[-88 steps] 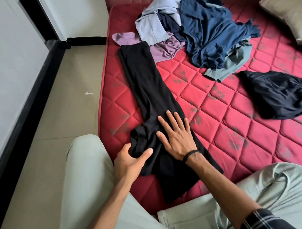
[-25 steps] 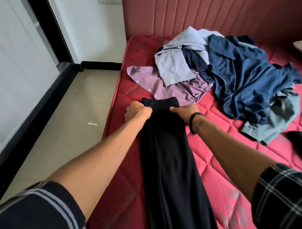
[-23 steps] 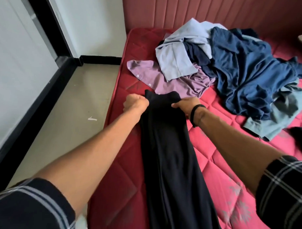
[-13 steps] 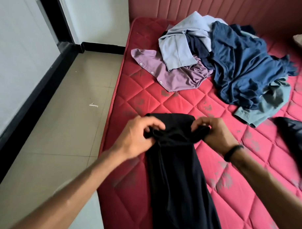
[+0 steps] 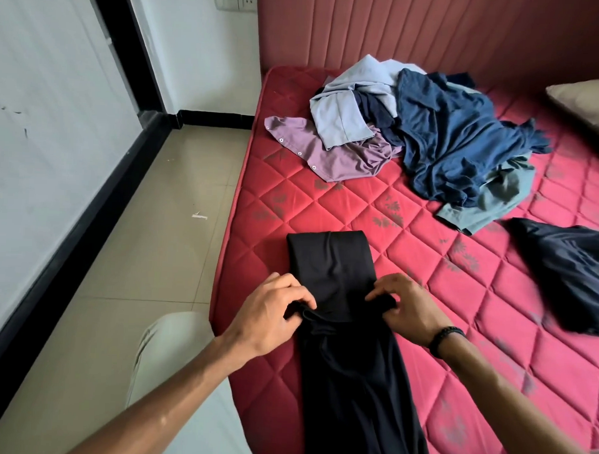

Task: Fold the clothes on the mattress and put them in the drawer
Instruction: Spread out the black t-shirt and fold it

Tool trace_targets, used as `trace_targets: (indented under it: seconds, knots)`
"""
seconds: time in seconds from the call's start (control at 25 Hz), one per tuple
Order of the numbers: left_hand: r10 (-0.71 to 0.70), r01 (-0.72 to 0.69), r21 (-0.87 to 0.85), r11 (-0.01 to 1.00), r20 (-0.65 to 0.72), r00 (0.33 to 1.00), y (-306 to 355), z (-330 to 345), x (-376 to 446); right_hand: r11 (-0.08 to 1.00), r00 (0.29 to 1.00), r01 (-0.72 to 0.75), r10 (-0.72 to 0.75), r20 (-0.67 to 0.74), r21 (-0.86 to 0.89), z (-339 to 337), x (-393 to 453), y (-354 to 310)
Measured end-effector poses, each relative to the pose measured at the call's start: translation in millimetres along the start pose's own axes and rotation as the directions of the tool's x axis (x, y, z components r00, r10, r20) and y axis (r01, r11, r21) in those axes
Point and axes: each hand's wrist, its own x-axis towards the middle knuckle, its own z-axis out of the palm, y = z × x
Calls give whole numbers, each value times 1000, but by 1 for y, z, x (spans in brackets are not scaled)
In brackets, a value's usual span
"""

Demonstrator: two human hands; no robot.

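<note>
A long black garment lies on the red quilted mattress near its left edge, its far end folded back toward me. My left hand pinches the left corner of that folded end. My right hand pinches the right corner. A heap of unfolded clothes sits further back: a purple shirt, a light blue shirt, a dark blue garment and a grey-green one. Another black garment lies at the right.
A beige pillow rests at the far right by the padded red headboard. Tiled floor runs along the mattress's left side, bounded by a white wall with black trim. My knee in light trousers is off the mattress edge.
Both hands gripped the garment's far end by the purple shirt and have pulled it back toward me, folding the garment over itself. The fold now lies flat under my hands.
</note>
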Motion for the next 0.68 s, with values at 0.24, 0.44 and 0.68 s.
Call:
trace_targets:
  seconds: [0.24,0.44,0.68]
  knots:
    - [-21,38,60,997,-252,967,-6,-12,51,996,980,-86,80,-184,-21,-16,32,-31]
    - [-340,371,128,920,-213,916,-16,12,122,997,986,50,-60,-156,-65,-3,117,-46]
    - [-399,440,129,889,-256,880,-68,15,119,920,996,-77,57,-62,-384,20,143,-3]
